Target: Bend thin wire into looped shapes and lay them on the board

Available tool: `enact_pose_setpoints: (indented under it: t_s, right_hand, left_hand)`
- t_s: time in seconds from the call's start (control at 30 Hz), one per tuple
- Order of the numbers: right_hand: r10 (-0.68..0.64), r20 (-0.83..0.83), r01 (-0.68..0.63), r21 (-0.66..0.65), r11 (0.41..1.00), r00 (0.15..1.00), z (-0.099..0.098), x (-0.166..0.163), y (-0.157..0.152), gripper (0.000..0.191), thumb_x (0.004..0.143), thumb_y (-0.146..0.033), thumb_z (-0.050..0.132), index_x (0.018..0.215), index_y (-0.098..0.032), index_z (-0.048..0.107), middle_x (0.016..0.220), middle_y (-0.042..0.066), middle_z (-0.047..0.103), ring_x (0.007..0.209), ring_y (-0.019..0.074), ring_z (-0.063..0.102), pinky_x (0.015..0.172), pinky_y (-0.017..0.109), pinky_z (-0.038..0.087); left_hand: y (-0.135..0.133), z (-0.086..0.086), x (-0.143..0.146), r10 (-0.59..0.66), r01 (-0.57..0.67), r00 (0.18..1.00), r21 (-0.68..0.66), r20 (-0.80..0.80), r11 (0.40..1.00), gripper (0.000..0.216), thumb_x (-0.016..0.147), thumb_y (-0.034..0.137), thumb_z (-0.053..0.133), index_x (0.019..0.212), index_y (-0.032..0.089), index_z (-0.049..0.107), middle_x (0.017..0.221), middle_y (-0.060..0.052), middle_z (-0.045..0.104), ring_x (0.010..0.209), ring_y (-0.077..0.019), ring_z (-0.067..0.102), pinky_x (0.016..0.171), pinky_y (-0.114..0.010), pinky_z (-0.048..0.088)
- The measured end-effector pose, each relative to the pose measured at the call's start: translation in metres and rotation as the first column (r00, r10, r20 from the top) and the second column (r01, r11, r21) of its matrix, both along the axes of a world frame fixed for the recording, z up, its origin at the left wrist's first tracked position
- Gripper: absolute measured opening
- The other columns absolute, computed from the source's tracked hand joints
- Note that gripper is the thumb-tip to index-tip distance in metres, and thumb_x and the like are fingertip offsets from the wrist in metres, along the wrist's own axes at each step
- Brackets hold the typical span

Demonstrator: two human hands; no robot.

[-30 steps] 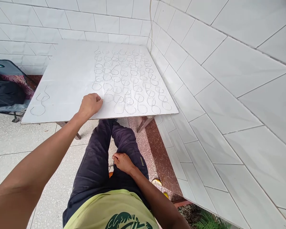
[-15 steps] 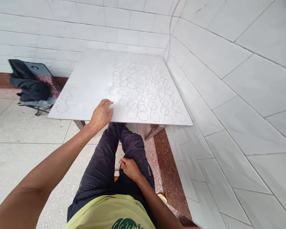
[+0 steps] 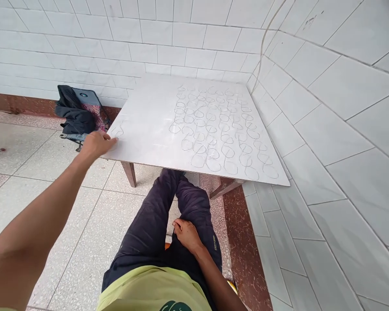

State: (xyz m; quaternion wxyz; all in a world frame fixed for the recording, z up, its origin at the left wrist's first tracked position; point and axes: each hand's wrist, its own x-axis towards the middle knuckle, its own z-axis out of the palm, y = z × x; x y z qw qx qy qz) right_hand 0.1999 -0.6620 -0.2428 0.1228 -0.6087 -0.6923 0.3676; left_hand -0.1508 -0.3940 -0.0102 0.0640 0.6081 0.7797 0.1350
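Head view showed the left hand (image 3: 97, 144) at the near left corner of the white board (image 3: 149, 112), fingers curled closed over its edge; how far the thumb reached beneath could not be told. Right hand (image 3: 186, 233) lay below the board's near edge on the dark trousers (image 3: 142, 233), fingers loosely spread, holding nothing. Board rested flat on wooden legs (image 3: 129, 172). Drawn outlines (image 3: 220, 129) filled the board's right half in rows; its left half was bare except for a small pair of loops (image 3: 118, 128) beside the gripped corner. Folding chair (image 3: 81, 114) carrying dark clothing stood left of the board
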Motion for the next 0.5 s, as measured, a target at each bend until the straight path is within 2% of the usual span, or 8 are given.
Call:
enact_pose_setpoints:
  t_s: [0.1,0.17,0.3,0.5]
  right_hand:
    - [0.014,0.014,-0.014,-0.004,1.000,1.000,0.000,0.000,-0.001,0.027,0.104,-0.022,0.047,0.090,-0.021,0.070,0.089,0.002,0.076,0.080,0.0151,0.067,0.076,0.023,0.039]
    - [0.014,0.019,-0.014,0.000,1.000,1.000,0.000,0.001,-0.001,0.027,0.104,-0.022,0.047,0.090,-0.021,0.070,0.089,0.002,0.076,0.080,0.0150,0.067,0.076,0.022,0.039]
    - [0.017,0.011,-0.017,0.006,1.000,1.000,0.001,0.001,-0.001,0.026,0.104,-0.021,0.047,0.090,-0.021,0.070,0.089,0.002,0.075,0.080,0.0150,0.067,0.076,0.023,0.039]
    - [0.019,0.008,-0.019,0.009,1.000,1.000,0.003,0.000,-0.001,0.027,0.104,-0.021,0.047,0.089,-0.021,0.069,0.088,0.002,0.075,0.080,0.0150,0.068,0.076,0.023,0.039]
  left_hand:
    - [-0.026,-0.024,0.007,-0.134,0.140,0.989,0.112,-0.058,0.984,0.037,0.080,0.055,0.066,0.090,0.019,0.070,0.093,-0.014,0.070,0.103,-0.0345,0.065,0.096,-0.046,0.049]
    - [-0.038,-0.035,0.008,-0.180,0.191,0.981,0.198,-0.074,0.961,0.034,0.083,0.049,0.060,0.093,0.019,0.070,0.097,-0.016,0.070,0.110,-0.0352,0.062,0.100,-0.047,0.047]
    - [-0.053,-0.043,0.004,-0.239,0.247,0.969,0.256,-0.063,0.935,0.030,0.087,0.041,0.054,0.099,0.019,0.071,0.098,-0.015,0.069,0.112,-0.0337,0.061,0.102,-0.047,0.047]
    - [-0.076,-0.051,0.007,-0.363,0.408,0.911,0.289,-0.196,0.866,0.037,0.092,0.039,0.053,0.114,0.013,0.069,0.114,-0.019,0.066,0.117,-0.0345,0.058,0.109,-0.051,0.044]
